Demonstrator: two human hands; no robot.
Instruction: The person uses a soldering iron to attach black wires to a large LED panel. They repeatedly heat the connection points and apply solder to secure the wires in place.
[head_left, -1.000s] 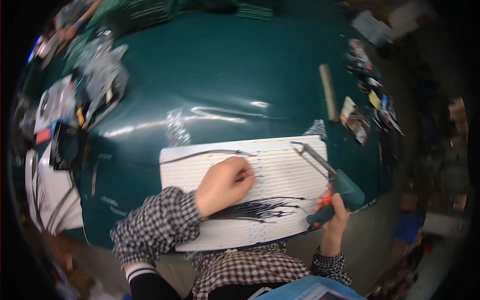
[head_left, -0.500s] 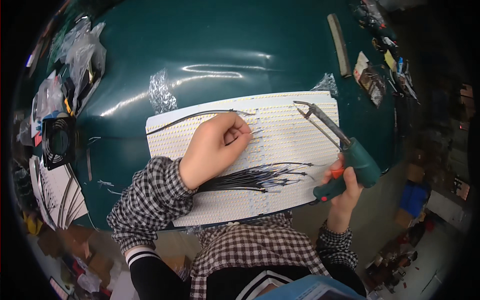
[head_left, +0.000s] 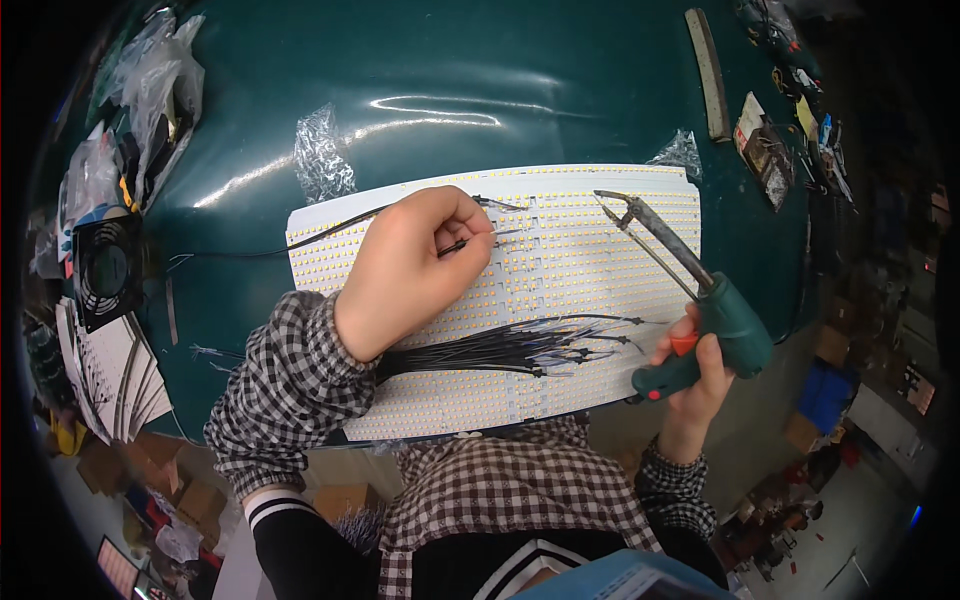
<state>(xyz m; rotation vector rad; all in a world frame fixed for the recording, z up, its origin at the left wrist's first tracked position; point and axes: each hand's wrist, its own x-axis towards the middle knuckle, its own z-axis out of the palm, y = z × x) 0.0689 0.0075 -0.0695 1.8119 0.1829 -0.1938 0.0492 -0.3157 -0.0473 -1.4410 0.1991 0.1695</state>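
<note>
A white LED board panel (head_left: 620, 260) with rows of small yellow dots lies in front of me on the table. My left hand (head_left: 400, 270) is over its left half, thumb and fingers pinched on a thin black cable (head_left: 455, 246), whose bare wire ends point right. Just beyond that hand, another black cable (head_left: 335, 224) lies across the board. A bundle of black cables (head_left: 470, 356) with stripped ends rests on the near part of the panel. At the right, my right hand (head_left: 697, 390) grips a green soldering gun (head_left: 738, 325) with a red trigger, its tip above the board.
Crumpled clear plastic (head_left: 323, 155) lies beyond the panel. On the left are plastic bags (head_left: 160, 95), a black fan (head_left: 108, 270) and a stack of white boards (head_left: 125, 385). A grey bar (head_left: 708, 75) and small tools (head_left: 828, 150) lie at the far right.
My left hand has shifted slightly left and away from me, still pinching the cable. The soldering gun stays raised at the right with little motion. The whole view has shifted slightly.
</note>
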